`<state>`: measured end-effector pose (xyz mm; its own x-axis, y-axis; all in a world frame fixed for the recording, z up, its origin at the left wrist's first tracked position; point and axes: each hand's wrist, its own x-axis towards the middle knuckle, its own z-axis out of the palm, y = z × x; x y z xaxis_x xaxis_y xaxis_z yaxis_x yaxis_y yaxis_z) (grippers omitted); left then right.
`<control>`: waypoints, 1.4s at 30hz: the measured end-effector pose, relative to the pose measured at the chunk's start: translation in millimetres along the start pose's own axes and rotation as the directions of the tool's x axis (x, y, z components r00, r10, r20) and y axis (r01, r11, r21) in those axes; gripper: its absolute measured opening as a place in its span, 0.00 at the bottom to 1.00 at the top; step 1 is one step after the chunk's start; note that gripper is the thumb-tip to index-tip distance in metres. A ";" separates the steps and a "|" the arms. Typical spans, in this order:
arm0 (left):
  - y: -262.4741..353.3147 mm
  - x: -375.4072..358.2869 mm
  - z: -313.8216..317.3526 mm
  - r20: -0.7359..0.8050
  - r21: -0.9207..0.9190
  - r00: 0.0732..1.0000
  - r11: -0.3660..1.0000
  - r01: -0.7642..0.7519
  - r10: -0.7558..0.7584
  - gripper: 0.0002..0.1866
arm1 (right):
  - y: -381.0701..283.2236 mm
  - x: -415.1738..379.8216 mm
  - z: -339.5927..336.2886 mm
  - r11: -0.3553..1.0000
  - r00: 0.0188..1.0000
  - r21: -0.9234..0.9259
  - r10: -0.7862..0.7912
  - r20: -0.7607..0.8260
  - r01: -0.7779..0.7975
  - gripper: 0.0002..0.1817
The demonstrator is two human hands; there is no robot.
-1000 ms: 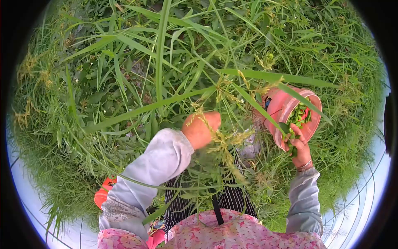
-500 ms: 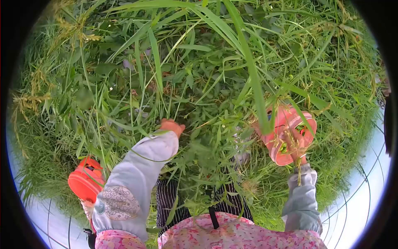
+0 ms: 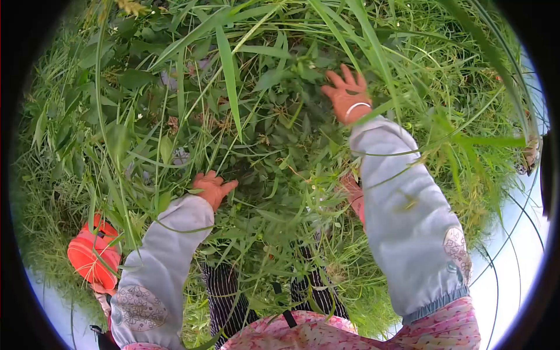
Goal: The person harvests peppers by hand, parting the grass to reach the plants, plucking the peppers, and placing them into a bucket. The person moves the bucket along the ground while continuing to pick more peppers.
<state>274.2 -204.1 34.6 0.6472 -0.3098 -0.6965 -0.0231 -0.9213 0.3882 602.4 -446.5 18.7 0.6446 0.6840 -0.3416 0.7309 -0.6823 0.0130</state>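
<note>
My left hand (image 3: 213, 189) is low among the leafy green plants (image 3: 262, 169), thumb held apart from the fingers; leaves partly cover the fingertips, and I see nothing gripped. Farther forward on the right, my right hand (image 3: 349, 96) reaches over the foliage with its fingers spread, touching or just above the leaves. It wears a white bangle (image 3: 357, 108) and holds nothing visible. A pinkish-red object (image 3: 356, 201) shows beside my right sleeve (image 3: 402, 192), which hides most of it.
At the left lies a bright red rounded object (image 3: 93, 251) in the grass. Long grass blades (image 3: 230, 81) arch across the view close to the camera. My striped trouser legs (image 3: 224, 297) stand among the plants. Pale ground with dark lines (image 3: 507, 251) appears at the right edge.
My right hand has left the pinkish-red container with green pieces in it and moved forward and left over the plants. My left hand has shifted left, its thumb now spread.
</note>
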 end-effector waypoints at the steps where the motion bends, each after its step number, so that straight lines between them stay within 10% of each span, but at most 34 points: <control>1: 1.8 -1.2 -10.1 0.023 -0.038 1.000 0.999 -0.004 0.005 0.33 | 21.7 -6.7 -8.0 0.996 0.997 -0.088 0.038 0.072 -0.031 0.24; 5: 6.8 -1.7 -27.4 -0.220 -0.389 0.975 0.918 -0.082 -0.006 0.23 | 55.1 -40.9 -38.3 0.937 0.924 -0.347 0.168 0.344 -0.042 0.28; 15: 97.6 60.5 -173.8 -0.461 0.155 0.883 0.988 -0.012 0.083 0.21 | 81.8 -53.3 -6.4 0.984 0.943 -0.058 0.177 0.282 -0.168 0.27; 26: 34.1 178.4 -94.6 0.273 0.112 0.947 0.983 0.146 -0.172 0.19 | 16.7 -70.0 -88.4 0.822 0.942 0.511 -0.088 -0.324 0.253 0.17; 28: 20.3 161.4 -85.0 0.313 0.143 0.926 0.975 0.172 -0.209 0.18 | -23.7 -63.8 -82.1 0.632 0.957 0.719 -0.227 -0.183 0.288 0.16; 30: 8.5 141.0 -78.6 0.334 0.163 0.912 0.967 0.195 -0.240 0.17 | -63.0 -42.4 -61.4 0.736 0.939 0.677 -0.221 0.262 -0.015 0.15; 32: -3.8 121.7 -77.2 0.307 0.151 0.916 0.963 0.221 -0.259 0.16 | -83.1 -23.8 26.1 0.870 0.974 0.440 -0.179 -0.138 0.222 0.17; 35: -25.8 99.5 -78.8 0.099 -0.009 0.962 0.966 0.257 -0.255 0.14 | -103.1 29.5 34.3 0.808 0.908 0.514 0.059 0.415 -0.288 0.23; 38: -65.8 86.7 -58.1 -0.462 -0.597 0.830 0.801 -0.030 -0.313 0.13 | -116.8 30.2 49.5 0.635 0.885 0.677 0.021 0.466 -0.372 0.30; 39: -69.4 85.7 -66.1 -0.353 -0.774 0.843 0.633 -0.020 -0.406 0.14 | -126.1 20.7 70.6 0.500 0.935 0.791 0.197 0.294 -0.354 0.36; 41: -79.3 80.4 -97.3 -0.096 -0.979 0.860 0.203 0.009 -0.502 0.15 | -131.9 10.9 91.6 0.683 0.951 0.674 0.100 0.293 -0.280 0.33; 42: -82.0 81.7 -93.6 -0.121 -0.975 0.854 0.224 -0.005 -0.506 0.14 | -132.2 9.3 101.9 0.762 0.955 0.606 0.052 0.292 -0.227 0.32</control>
<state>400.3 -131.9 2.3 0.6562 0.2303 -0.7185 0.7342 0.0247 0.6785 488.9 -376.2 -82.0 0.5878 0.5424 -0.6002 0.2752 -0.8317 -0.4822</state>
